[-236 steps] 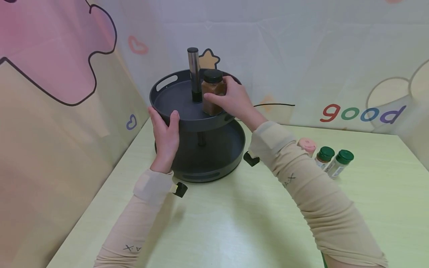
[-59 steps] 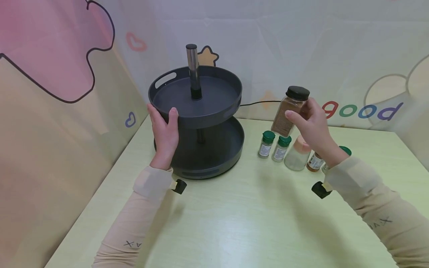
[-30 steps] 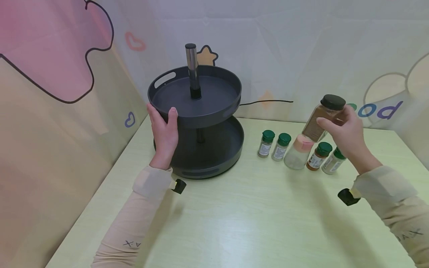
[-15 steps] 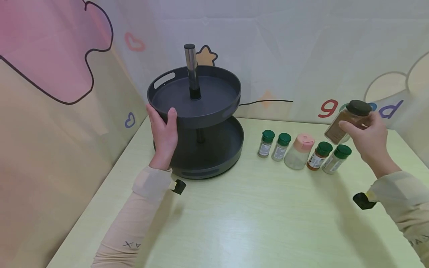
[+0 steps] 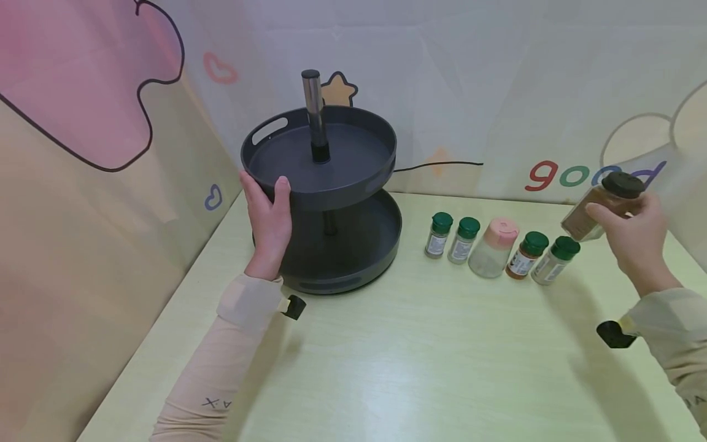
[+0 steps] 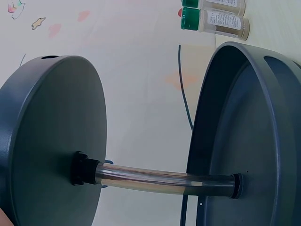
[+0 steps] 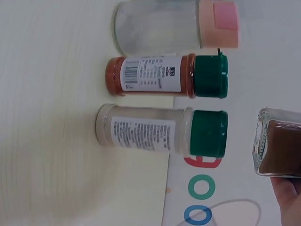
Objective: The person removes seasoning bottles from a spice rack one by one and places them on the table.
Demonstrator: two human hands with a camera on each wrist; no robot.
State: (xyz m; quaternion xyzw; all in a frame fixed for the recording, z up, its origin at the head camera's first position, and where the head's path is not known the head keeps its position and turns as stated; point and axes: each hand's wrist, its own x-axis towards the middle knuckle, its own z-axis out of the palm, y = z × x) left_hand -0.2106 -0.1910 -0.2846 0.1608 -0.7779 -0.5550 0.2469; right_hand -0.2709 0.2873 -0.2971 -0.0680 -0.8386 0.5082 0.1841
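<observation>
My right hand point(image 5: 637, 242) grips a square glass jar point(image 5: 593, 215) of brown powder with a black lid, held tilted in the air at the far right. In the right wrist view the jar's glass base point(image 7: 282, 146) shows at the right edge. My left hand point(image 5: 269, 227) rests against the outer wall of the upper tray on a dark grey two-tier rack point(image 5: 342, 199), thumb and fingers extended along it. Both tiers are bare, joined by a metal pole point(image 5: 315, 107). The left wrist view looks in between the tiers, at the lower pole point(image 6: 150, 180).
Right of the rack stands a row: two small green-capped shakers point(image 5: 436, 242), a clear bottle point(image 5: 488, 261) with a pink lid, a red-brown spice bottle point(image 5: 519, 263) and a pale green-capped one point(image 5: 548, 269). A printed cloth point(image 5: 442, 80) hangs behind the table point(image 5: 353, 368).
The right hand has lifted the brown jar off the upper tray and carried it right, past the row of bottles, tilting it. The left hand has stayed on the rack.
</observation>
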